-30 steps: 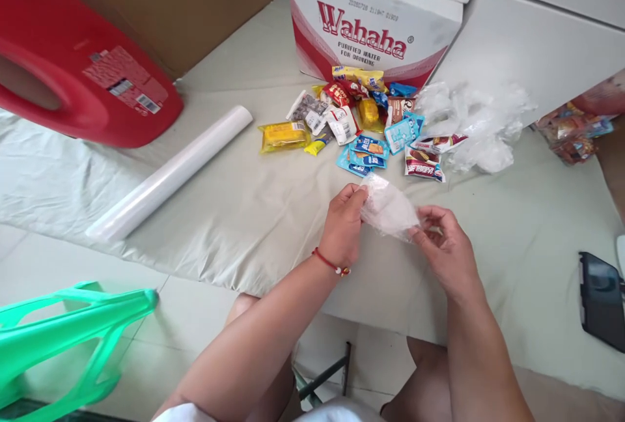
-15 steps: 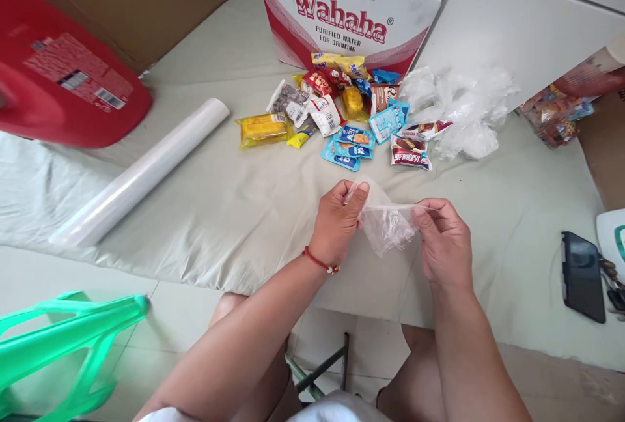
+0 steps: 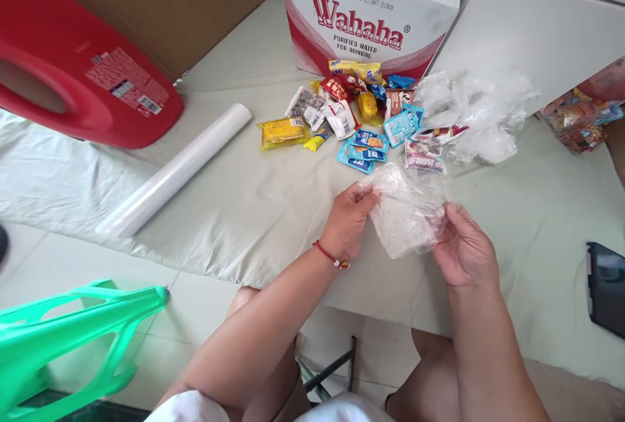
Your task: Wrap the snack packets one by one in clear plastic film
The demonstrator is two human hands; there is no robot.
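Note:
A clear plastic bag (image 3: 405, 220) is stretched between my two hands above the covered surface. My left hand (image 3: 352, 220), with a red cord bracelet on the wrist, pinches its left edge. The fingers of my right hand (image 3: 466, 246) grip the bag's right side. Just beyond the bag lies a pile of wrapped snacks: blue sachets (image 3: 364, 150), a yellow packet (image 3: 283, 132), a white packet (image 3: 342, 119) and several others. One dark red and white packet (image 3: 424, 155) shows partly through the bag's upper edge.
Crumpled clear bags (image 3: 483, 116) lie right of the snacks. A Wahaha carton (image 3: 361, 25) stands behind. At left are a plastic film roll (image 3: 176, 171), a red jug (image 3: 97, 77) and a green stool (image 3: 88, 337). A black phone-like device (image 3: 608, 285) rests at far right.
The bag has been spread wider and flatter between my hands; it was bunched and drawn into a taut edge. My right hand has turned palm more upward. The view has shifted slightly left.

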